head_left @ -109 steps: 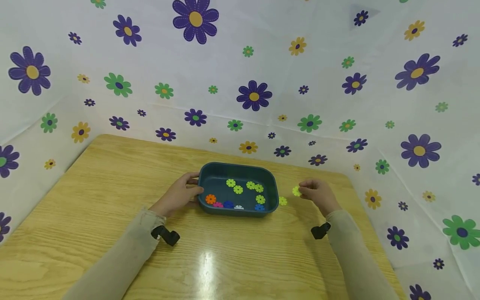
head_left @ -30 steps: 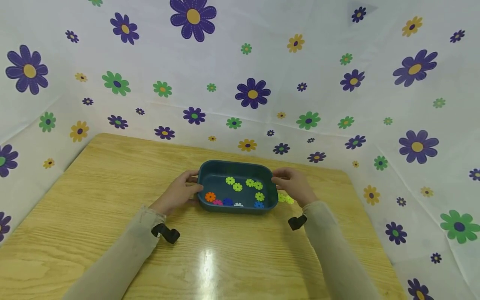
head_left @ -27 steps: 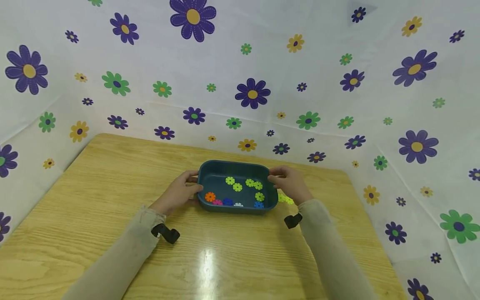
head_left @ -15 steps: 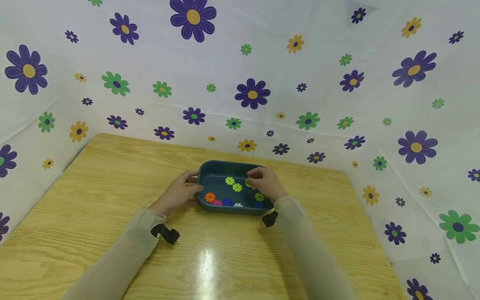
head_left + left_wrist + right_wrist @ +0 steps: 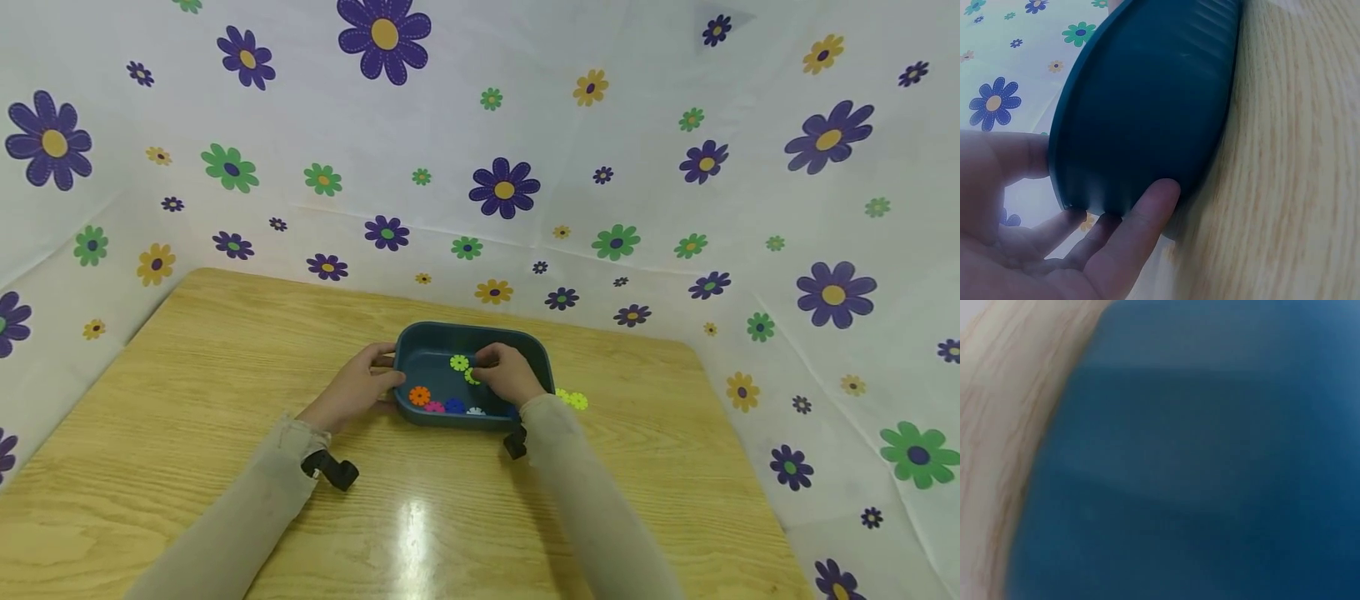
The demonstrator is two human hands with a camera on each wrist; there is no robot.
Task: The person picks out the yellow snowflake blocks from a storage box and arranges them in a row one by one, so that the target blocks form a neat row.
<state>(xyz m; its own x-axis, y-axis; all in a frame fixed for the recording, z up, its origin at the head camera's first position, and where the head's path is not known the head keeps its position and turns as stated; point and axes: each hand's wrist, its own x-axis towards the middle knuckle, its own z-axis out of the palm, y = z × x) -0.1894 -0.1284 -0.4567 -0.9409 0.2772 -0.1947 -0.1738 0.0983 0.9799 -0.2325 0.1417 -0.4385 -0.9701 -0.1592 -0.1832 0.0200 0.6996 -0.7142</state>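
Observation:
A dark teal plastic tub [image 5: 442, 418] stands on the wooden table. My left hand [image 5: 351, 390] holds its left end; in the left wrist view its fingers [image 5: 1147, 219] bend against the tub's outer end wall. My right hand [image 5: 510, 375] is inside the tub, fingertips at a yellow-green snowflake disc [image 5: 470, 377] that they partly cover; whether they pinch it is hidden. Another yellow-green disc [image 5: 459, 362] lies just behind it. The right wrist view is a blur of the blue tub wall [image 5: 1166, 437], with no fingers visible.
Along the tub's near side lie an orange disc [image 5: 419, 396], a pink disc [image 5: 434, 407], a dark blue disc [image 5: 454, 406] and a white disc [image 5: 476, 411]. Yellow-green discs [image 5: 577, 401] lie on the table [image 5: 360, 517] right of the tub. A flower-printed sheet [image 5: 450, 133] hangs behind.
My right hand first held a yellow-green disc right of the tub, which now lies on the table. Since then it has moved left over the rim into the tub. My left hand has stayed put.

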